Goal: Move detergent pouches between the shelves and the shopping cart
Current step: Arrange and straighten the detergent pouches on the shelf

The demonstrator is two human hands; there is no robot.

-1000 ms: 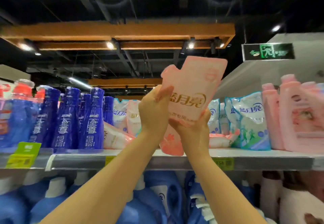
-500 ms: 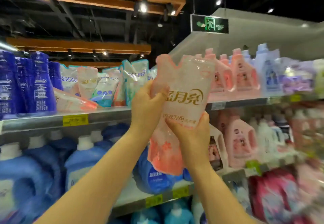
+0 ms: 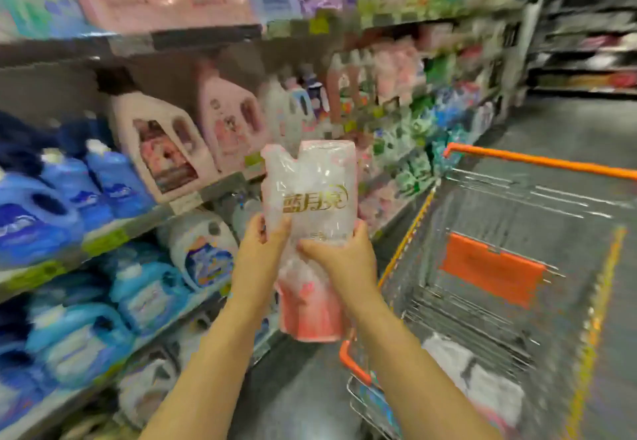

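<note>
I hold a pink detergent pouch (image 3: 312, 205) with gold lettering upright in front of me, between the shelves and the cart. My left hand (image 3: 256, 257) grips its left edge at mid-height. My right hand (image 3: 339, 260) grips its front and right side just below the lettering. The wire shopping cart (image 3: 499, 267) with an orange rim stands to the right, its near corner just under the pouch's bottom. A white and pink pouch (image 3: 475, 377) lies in the cart's near end. The view is motion-blurred.
Shelves (image 3: 144, 222) run along the left, packed with blue detergent jugs (image 3: 44, 212), pink bottles (image 3: 162, 150) and more goods further down. An orange flap (image 3: 489, 270) sits inside the cart. Grey aisle floor (image 3: 568, 129) lies beyond the cart.
The pouch has come down from the top shelf and away to the right, still in both hands. My view swung down and right, bringing the cart into sight.
</note>
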